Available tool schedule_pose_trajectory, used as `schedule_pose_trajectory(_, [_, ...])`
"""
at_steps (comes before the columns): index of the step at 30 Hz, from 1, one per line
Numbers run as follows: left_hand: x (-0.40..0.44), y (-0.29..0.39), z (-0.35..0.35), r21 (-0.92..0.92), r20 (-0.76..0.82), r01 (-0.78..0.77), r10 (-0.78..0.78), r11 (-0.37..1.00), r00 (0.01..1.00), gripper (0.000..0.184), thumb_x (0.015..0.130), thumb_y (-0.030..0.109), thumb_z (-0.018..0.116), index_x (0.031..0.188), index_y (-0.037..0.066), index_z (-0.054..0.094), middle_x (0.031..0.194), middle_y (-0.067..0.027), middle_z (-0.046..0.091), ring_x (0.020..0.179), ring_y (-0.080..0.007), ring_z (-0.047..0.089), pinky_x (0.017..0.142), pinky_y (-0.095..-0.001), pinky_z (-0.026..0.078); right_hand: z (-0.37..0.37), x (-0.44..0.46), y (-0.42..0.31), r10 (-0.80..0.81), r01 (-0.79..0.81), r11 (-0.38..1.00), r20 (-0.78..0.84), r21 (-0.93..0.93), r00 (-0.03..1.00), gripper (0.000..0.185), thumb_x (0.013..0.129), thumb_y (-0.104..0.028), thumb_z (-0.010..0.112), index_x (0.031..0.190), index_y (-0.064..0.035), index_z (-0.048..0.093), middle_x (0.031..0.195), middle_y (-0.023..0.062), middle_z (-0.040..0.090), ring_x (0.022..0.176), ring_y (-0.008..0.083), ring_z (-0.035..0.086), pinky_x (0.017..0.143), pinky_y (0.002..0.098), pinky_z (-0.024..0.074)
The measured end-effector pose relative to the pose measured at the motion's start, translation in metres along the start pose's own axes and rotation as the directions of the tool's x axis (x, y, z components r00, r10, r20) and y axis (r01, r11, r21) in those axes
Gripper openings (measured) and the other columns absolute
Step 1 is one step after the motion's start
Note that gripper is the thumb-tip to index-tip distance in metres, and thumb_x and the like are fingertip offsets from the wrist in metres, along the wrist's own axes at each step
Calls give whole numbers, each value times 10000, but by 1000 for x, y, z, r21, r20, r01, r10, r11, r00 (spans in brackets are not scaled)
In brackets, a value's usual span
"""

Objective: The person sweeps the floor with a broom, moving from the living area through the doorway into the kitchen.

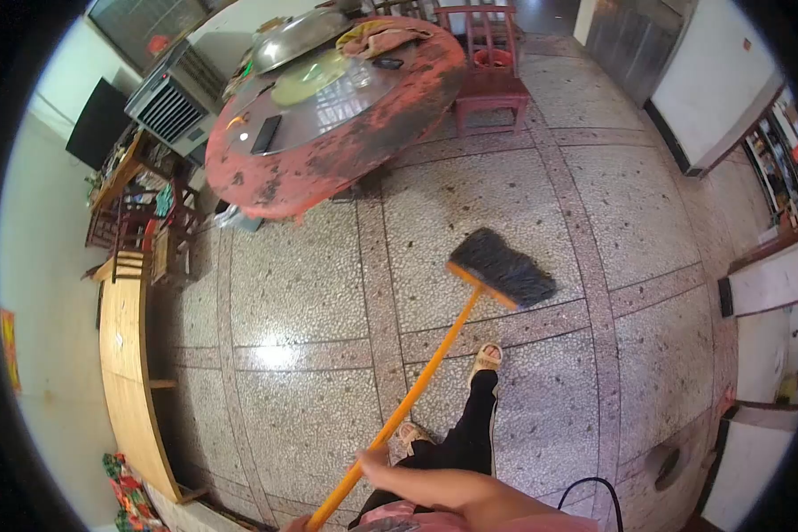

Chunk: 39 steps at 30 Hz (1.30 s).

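Note:
A long orange broom handle [408, 399] runs diagonally from the bottom edge up to a broom head with black bristles [503, 266], which is at the speckled floor ahead of my feet. One hand, at the end of the arm coming from the right, is my right hand [372, 460], wrapped round the handle at its lower part. Further down, at the bottom edge, my left hand [298, 525] shows only in part, against the handle's end.
A round red table [328, 168] stands ahead on the left, with a large metal lid [300, 40] on it. Beside it is a red chair [492, 91]. A wooden bench [126, 355] runs along the left wall, near an air cooler [170, 108].

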<state>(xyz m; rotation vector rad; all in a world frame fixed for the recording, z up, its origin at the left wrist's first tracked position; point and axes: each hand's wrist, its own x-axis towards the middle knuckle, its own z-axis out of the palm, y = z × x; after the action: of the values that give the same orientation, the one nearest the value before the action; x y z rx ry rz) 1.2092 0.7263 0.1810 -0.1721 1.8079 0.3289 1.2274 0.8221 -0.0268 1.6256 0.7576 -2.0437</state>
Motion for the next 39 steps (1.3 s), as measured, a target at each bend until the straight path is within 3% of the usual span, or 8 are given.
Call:
schedule_pose_trajectory(9, [19, -84, 68, -169, -169, 35, -64, 985, 984, 263, 714, 258, 580, 902, 82, 522, 640, -62, 529, 574, -218, 497, 493, -369, 399, -41, 8, 155, 654, -621, 756, 284, -207, 701, 371, 582, 88, 488, 908, -20, 348, 661, 175, 469, 540, 328, 534, 477, 429, 457])
schedule_pose_trajectory(15, [64, -62, 114, -235, -279, 17, -84, 972, 957, 257, 714, 259, 578, 890, 81, 519, 647, -77, 538, 576, -231, 500, 501, -380, 404, -105, 89, 110, 433, -367, 882, 200, -296, 879, 368, 589, 91, 494, 900, -17, 330, 634, 151, 453, 580, 327, 545, 473, 438, 467])
schedule_pose_trajectory(21, [142, -16, 141, -207, -408, 32, -116, 978, 906, 252, 714, 261, 575, 879, 80, 517, 655, -91, 547, 579, -244, 504, 510, -391, 408, -66, 79, -165, -6, 172, 744, 251, -646, 968, 160, 624, -47, 547, 729, 28, 452, 601, 124, 545, 478, 217, 568, 388, 313, 458])
schedule_pose_trajectory(24, [109, 155, 27, 122, -341, 144, -95, 982, 935, 362, 641, 281, 590, 878, 12, 536, 685, -160, 574, 641, -295, 574, 562, -367, 449, -39, 96, -269, -329, 342, 698, 143, -629, 933, 155, 608, -40, 527, 698, 58, 447, 559, 132, 538, 477, 239, 576, 374, 338, 463])
schedule_pose_trajectory(28, [128, 259, -23, 105, -387, -3, 44, 994, 921, 376, 634, 308, 611, 821, -8, 527, 692, -178, 569, 634, -314, 568, 566, -386, 440, -31, 122, -384, -110, 205, 865, 226, -458, 968, 385, 651, -58, 522, 959, 70, 330, 686, 168, 522, 507, 313, 574, 379, 396, 474])
schedule_pose_trajectory(32, [146, 321, -23, -99, -332, -158, 117, 982, 936, 384, 659, 279, 593, 867, -21, 473, 578, -147, 528, 557, -281, 561, 494, -368, 428, -48, 117, -448, -233, 271, 852, 138, -447, 962, 121, 633, -67, 517, 663, 34, 458, 568, 129, 515, 455, 263, 561, 403, 364, 484])
schedule_pose_trajectory(34, [163, 313, 14, 149, -434, -318, 351, 936, 830, 359, 680, 251, 582, 874, -18, 443, 545, -102, 496, 439, -195, 525, 392, -312, 398, -72, 116, -446, -294, 312, 846, 109, -432, 950, 125, 632, -70, 522, 669, 31, 459, 564, 124, 510, 439, 252, 548, 396, 357, 475])
schedule_pose_trajectory(39, [144, 299, 71, -217, -225, -203, 153, 955, 962, 439, 642, 305, 570, 940, 5, 452, 732, -198, 562, 707, -347, 562, 620, -404, 443, -111, 75, -408, -410, 381, 860, -15, -340, 912, 138, 639, -82, 535, 685, 23, 459, 538, 104, 485, 408, 221, 508, 374, 338, 448])
